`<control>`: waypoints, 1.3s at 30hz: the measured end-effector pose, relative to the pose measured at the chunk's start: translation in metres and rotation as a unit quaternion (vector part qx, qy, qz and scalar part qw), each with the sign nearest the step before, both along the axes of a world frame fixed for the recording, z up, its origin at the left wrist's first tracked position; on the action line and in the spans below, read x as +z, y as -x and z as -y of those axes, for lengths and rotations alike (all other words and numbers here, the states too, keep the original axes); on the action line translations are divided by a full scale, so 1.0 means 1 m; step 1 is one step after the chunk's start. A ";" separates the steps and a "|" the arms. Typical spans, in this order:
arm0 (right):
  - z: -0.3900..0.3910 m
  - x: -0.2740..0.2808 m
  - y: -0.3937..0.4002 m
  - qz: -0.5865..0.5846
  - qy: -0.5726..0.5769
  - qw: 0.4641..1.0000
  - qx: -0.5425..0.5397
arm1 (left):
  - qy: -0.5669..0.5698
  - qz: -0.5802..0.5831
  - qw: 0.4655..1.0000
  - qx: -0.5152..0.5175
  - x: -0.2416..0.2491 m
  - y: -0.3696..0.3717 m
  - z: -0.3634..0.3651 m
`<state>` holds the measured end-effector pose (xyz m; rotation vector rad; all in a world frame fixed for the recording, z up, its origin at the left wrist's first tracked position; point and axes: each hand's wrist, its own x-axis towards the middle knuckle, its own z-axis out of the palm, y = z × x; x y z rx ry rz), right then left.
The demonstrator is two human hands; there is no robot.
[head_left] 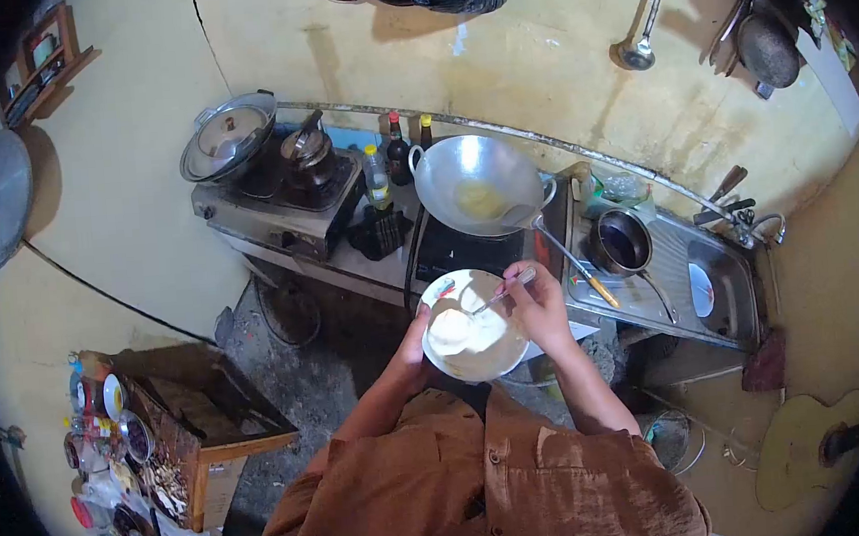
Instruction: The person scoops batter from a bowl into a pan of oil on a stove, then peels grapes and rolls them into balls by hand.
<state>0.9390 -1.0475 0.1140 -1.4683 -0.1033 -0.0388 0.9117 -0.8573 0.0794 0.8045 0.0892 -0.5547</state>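
Note:
A white bowl (476,366) is held in front of my body, below the stove. My left hand (415,341) grips its left rim, the thumb lying along the edge. A pale, flour-like white mass (454,332) lies inside. My right hand (542,308) is closed around the handle of a metal spoon (501,291) over the bowl's right side. The spoon's lower end dips into the white mass. Just beyond the bowl, a large wok (447,167) with yellowish oil (480,198) at its bottom sits on the stove, and a spatula (579,263) with a wooden grip leans out of it.
A second stove (286,210) on the left bears a lidded pan (231,142) and a small pot (308,159). Bottles (396,149) stand between the stoves. A dark saucepan (621,243) rests beside the sink (728,297). Crowded wooden shelving (248,447) is at lower left.

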 end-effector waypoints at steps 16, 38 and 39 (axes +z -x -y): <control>0.022 -0.038 0.020 -0.021 -0.061 0.988 -0.142 | -0.043 -0.040 0.998 0.006 -0.030 -0.001 0.010; -0.105 -0.070 -0.036 -0.091 -0.091 0.987 -0.101 | -0.061 -0.117 0.991 0.018 -0.011 -0.041 -0.090; -0.106 -0.069 -0.039 -0.088 -0.091 0.987 -0.103 | -0.058 -0.124 0.991 0.007 -0.008 -0.043 -0.094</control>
